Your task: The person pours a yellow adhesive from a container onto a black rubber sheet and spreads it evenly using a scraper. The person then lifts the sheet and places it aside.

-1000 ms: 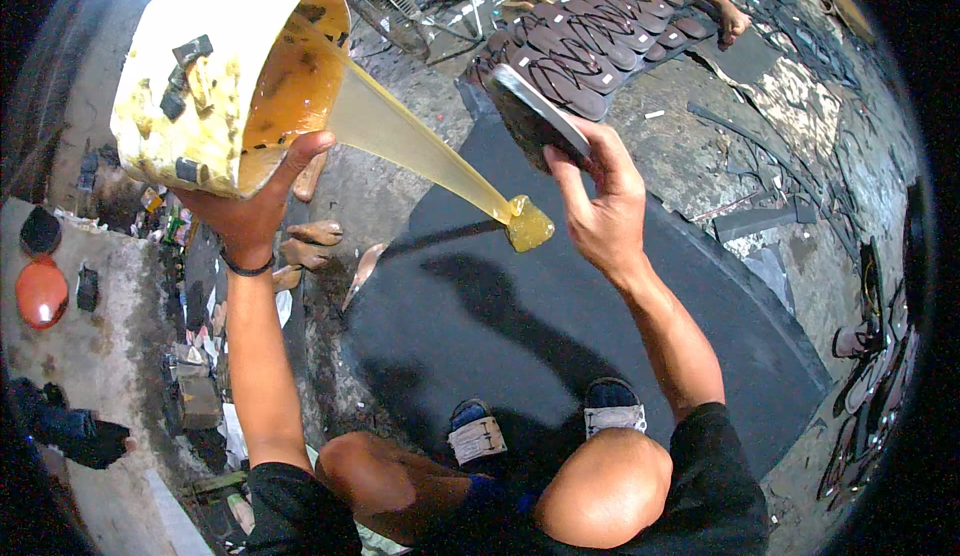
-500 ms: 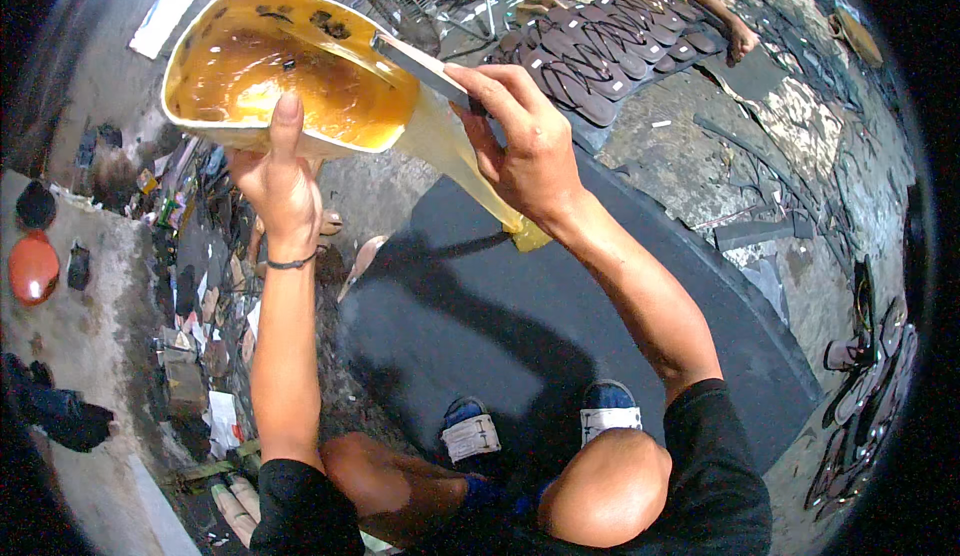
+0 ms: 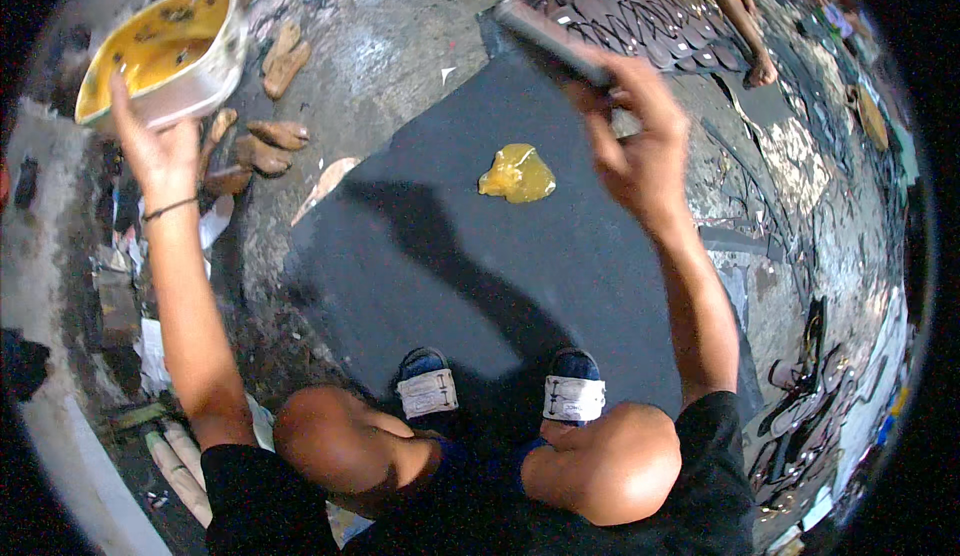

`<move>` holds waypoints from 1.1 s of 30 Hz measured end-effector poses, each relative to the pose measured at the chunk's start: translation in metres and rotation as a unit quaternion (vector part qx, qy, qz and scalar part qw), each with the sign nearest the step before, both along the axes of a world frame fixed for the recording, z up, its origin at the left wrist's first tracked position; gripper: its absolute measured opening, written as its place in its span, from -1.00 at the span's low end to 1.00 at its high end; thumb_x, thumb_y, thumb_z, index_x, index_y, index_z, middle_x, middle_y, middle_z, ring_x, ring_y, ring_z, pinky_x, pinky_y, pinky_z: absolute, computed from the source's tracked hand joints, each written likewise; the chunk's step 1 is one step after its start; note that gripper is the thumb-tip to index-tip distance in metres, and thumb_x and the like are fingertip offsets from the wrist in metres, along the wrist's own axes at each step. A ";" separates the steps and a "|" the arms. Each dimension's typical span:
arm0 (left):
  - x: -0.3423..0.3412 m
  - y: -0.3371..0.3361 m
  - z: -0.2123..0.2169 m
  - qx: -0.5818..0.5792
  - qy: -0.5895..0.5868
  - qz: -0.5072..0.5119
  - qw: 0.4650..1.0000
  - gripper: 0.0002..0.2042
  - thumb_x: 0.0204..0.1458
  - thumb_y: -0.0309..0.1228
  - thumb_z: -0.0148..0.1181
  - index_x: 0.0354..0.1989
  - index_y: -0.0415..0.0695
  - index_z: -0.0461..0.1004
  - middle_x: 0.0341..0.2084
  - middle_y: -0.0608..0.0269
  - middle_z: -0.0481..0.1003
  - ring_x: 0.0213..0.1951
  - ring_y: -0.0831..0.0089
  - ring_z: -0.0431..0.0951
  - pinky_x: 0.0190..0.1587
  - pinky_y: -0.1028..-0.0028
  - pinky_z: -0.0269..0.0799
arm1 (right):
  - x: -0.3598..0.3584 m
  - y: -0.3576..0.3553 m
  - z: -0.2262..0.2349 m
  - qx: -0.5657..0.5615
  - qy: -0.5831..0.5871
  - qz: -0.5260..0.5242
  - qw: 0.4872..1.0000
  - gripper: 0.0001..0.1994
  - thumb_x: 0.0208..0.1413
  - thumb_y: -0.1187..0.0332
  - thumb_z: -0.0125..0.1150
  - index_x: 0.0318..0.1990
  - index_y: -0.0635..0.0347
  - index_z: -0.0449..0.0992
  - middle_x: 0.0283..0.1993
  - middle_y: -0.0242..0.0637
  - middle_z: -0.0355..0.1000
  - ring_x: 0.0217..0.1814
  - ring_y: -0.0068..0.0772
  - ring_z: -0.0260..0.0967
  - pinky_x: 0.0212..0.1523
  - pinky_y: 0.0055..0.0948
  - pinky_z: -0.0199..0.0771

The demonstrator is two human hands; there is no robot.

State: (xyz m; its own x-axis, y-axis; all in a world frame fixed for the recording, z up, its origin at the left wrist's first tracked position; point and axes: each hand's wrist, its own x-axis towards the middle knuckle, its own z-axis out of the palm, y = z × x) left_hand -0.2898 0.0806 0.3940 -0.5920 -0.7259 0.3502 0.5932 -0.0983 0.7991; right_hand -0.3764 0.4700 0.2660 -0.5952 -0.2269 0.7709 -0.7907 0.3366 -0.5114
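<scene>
A grey floor (image 3: 370, 41) lies under it all, strewn with scraps. On it is a big black sheet (image 3: 590, 286), with a long, dark shadow across it. At the top right, beyond the far edge of the sheet, lots of dark soles (image 3: 650, 26) with black straps lie packed close together. The tub (image 3: 200, 86) is up in the air at the left, well away from the sheet. It is pale outside, tipped, and has yellow-brown goo and dark bits inside. The left hand (image 3: 160, 151) grips it, with the thumb over the rim. The right hand (image 3: 645, 141) is a bit blurry and pinches a flat grey bar (image 3: 550, 41) above the right side of the sheet. Two sandals (image 3: 428, 391) with white straps are on the person's feet, on the near part of the sheet. Brown foot shapes (image 3: 287, 66) lie on the floor near the tub. A yellow blob (image 3: 520, 174) sits on the far part of the sheet, and neither hand touches it. A thin dark band (image 3: 170, 208) goes around the left wrist.
</scene>
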 end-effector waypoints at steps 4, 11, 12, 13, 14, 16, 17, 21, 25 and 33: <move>0.115 -0.114 -0.068 0.063 -0.073 0.103 0.990 -0.32 0.09 0.01 0.20 0.32 -0.07 0.21 0.26 0.10 0.30 0.30 0.07 0.25 0.31 -0.12 0.16 | 0.005 0.001 0.019 -0.019 -0.070 -0.019 0.997 -0.58 0.03 0.62 0.23 0.10 0.18 0.47 0.00 -0.24 0.49 0.04 -0.37 0.47 0.05 -0.37 0.55; 0.270 -0.233 -0.268 0.207 -0.163 0.255 0.930 -0.35 0.05 0.11 0.06 0.26 0.00 0.29 0.18 0.22 0.37 0.16 0.14 0.39 0.17 0.02 0.34 | -0.004 0.049 -0.056 0.118 -0.265 -0.042 0.956 -0.59 0.22 0.48 0.09 0.23 0.34 0.34 0.17 -0.05 0.42 0.19 -0.21 0.39 0.16 -0.25 0.43; 0.286 -0.246 -0.293 0.284 -0.158 0.268 0.907 -0.35 0.04 0.12 0.06 0.26 0.03 0.29 0.17 0.24 0.37 0.16 0.16 0.39 0.16 0.04 0.34 | -0.004 0.053 -0.066 0.169 -0.238 -0.041 0.956 -0.59 0.21 0.51 0.10 0.22 0.33 0.35 0.15 -0.07 0.43 0.17 -0.24 0.40 0.10 -0.26 0.48; 0.298 -0.246 -0.323 0.310 -0.181 0.258 0.897 -0.34 0.03 0.14 0.06 0.27 0.05 0.28 0.19 0.25 0.35 0.17 0.16 0.37 0.17 0.06 0.34 | -0.003 0.051 -0.071 0.185 -0.255 -0.049 0.948 -0.60 0.20 0.53 0.11 0.21 0.32 0.36 0.15 -0.09 0.44 0.16 -0.26 0.41 0.08 -0.28 0.50; 0.311 -0.246 -0.348 0.332 -0.203 0.249 0.887 -0.33 0.03 0.15 0.06 0.28 0.07 0.27 0.21 0.25 0.34 0.19 0.16 0.35 0.17 0.08 0.34 | -0.003 0.053 -0.072 0.198 -0.273 -0.062 0.939 -0.60 0.19 0.56 0.11 0.20 0.31 0.37 0.14 -0.11 0.44 0.15 -0.27 0.41 0.07 -0.30 0.51; 0.378 -0.272 -0.372 0.243 -0.286 0.243 0.895 -0.32 0.04 -0.11 0.16 0.33 -0.05 0.12 0.19 0.15 0.33 0.16 0.16 0.37 0.13 0.16 0.38 | 0.008 0.024 -0.072 0.181 -0.328 -0.026 0.927 -0.62 0.16 0.61 0.12 0.15 0.29 0.41 0.07 -0.12 0.48 0.09 -0.33 0.45 0.01 -0.34 0.54; 0.433 -0.289 -0.371 -0.006 -0.404 0.254 0.879 -0.29 0.05 -0.25 0.21 0.36 -0.11 0.04 0.19 0.09 0.33 0.14 0.17 0.38 0.11 0.21 0.40 | 0.009 0.019 -0.082 0.220 -0.274 -0.066 0.934 -0.63 0.16 0.56 0.17 0.14 0.30 0.42 0.02 -0.09 0.49 0.03 -0.34 0.47 -0.04 -0.35 0.55; 0.308 -0.165 -0.351 0.005 -0.305 0.457 0.835 -0.60 0.18 -0.34 0.14 0.09 -0.39 0.34 0.10 -0.09 0.39 0.03 0.14 0.47 0.07 0.14 0.42 | 0.015 0.041 -0.069 0.177 -0.427 -0.147 0.874 -0.57 0.18 0.25 0.28 0.08 0.40 0.42 -0.21 -0.19 0.51 -0.19 -0.51 0.44 -0.18 -0.46 0.45; 0.179 -0.155 -0.351 -0.439 -0.440 0.299 0.724 -0.62 0.24 -0.35 0.08 0.10 -0.40 0.36 0.04 -0.12 0.41 0.10 0.19 0.40 0.18 0.27 0.31 | 0.004 0.105 -0.181 0.013 -0.597 -0.108 0.795 -0.58 0.19 0.12 0.21 -0.18 0.44 0.53 -0.24 -0.25 0.52 -0.17 -0.50 0.37 -0.13 -0.36 0.38; -0.167 0.084 -0.336 -0.492 -0.347 -0.299 0.740 -0.49 0.16 -0.13 0.20 0.13 -0.26 0.36 -0.03 -0.16 0.50 0.05 0.07 0.50 0.13 0.23 0.38 | 0.033 0.092 -0.304 -0.060 -0.469 -0.233 0.850 -0.61 0.23 0.14 0.16 -0.05 0.35 0.42 -0.37 -0.28 0.43 -0.35 -0.48 0.29 -0.30 -0.37 0.34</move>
